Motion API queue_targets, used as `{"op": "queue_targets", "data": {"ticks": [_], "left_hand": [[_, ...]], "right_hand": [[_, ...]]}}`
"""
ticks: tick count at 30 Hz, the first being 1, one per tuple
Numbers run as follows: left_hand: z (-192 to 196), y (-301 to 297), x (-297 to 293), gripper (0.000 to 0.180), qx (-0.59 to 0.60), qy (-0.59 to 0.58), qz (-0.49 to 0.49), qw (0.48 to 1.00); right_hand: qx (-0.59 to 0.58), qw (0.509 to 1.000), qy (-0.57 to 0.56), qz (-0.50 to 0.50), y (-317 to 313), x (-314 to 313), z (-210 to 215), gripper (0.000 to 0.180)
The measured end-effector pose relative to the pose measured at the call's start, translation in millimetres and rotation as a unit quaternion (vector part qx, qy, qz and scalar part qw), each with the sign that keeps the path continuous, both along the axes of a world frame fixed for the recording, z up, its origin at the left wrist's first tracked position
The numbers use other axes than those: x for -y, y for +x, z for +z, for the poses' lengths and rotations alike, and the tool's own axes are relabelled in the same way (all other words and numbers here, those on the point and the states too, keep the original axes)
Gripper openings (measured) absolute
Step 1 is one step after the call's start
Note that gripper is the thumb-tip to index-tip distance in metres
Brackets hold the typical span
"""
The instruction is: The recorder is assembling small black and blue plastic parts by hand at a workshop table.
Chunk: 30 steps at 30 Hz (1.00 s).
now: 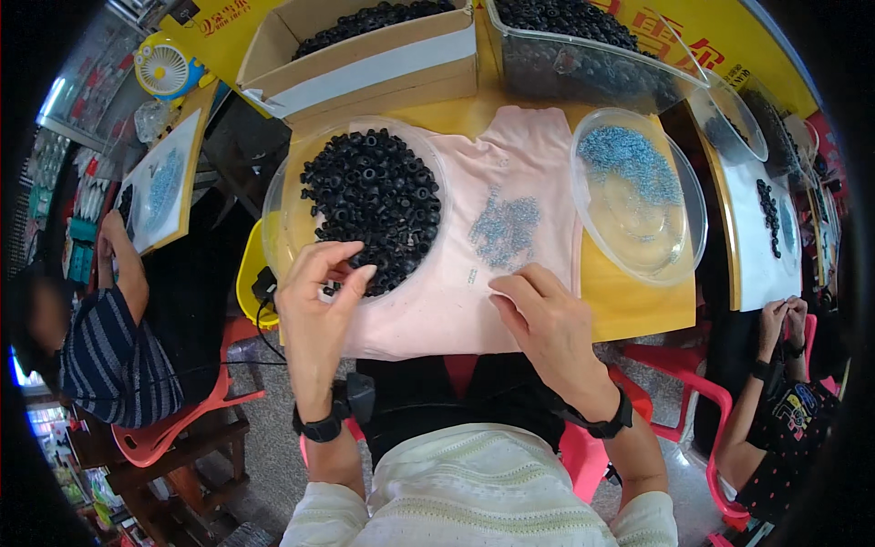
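My left hand (319,296) is at the near edge of a heap of small black ring-like parts (372,196), thumb and forefinger apart. The heap lies in a round clear shallow tray or lid (276,246). Over the pink cloth (428,319), my right hand (551,319) has thumb and forefinger drawn close together; anything between the tips is too small to make out. Just beyond it, a patch of tiny blue-grey pieces (506,232) is spread on the cloth, with a few lying apart (471,276). More tiny blue pieces (629,164) fill part of a clear oval tub (697,228) at right.
A cardboard box (383,77) and a clear bin (583,68), both with black parts, stand along the back of the yellow table (638,305). A yellow container (251,283) sits at left. People work at side tables; a striped sleeve (114,328) shows left, hands (784,319) right.
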<state>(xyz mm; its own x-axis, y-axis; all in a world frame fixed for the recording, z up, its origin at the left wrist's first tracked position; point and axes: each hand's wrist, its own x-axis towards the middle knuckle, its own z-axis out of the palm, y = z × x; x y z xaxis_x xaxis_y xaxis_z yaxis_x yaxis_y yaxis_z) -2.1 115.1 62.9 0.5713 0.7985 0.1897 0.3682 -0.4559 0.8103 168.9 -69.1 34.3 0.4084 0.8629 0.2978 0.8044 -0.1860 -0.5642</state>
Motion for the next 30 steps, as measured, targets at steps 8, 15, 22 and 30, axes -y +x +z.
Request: {"op": "queue_targets", "data": {"ticks": [8,15,22,30], "left_hand": [[-15,0,33,0.032,0.27,-0.359,-0.125,0.885],[-20,4,51,0.029,0.306,-0.416,-0.171,0.839],[-14,14,62,0.028,0.308,-0.474,-0.147,0.811],[-23,26,72,0.026,0.285,-0.486,-0.237,0.791]], "right_hand": [[0.141,0.985,-0.074,0.062,0,-25,-2,0.019],[0.141,0.986,-0.064,0.066,4,-35,-3,0.019],[-0.269,0.961,0.051,0.019,5,-3,33,0.013],[-0.406,0.907,0.116,0.001,-6,26,44,0.023]]}}
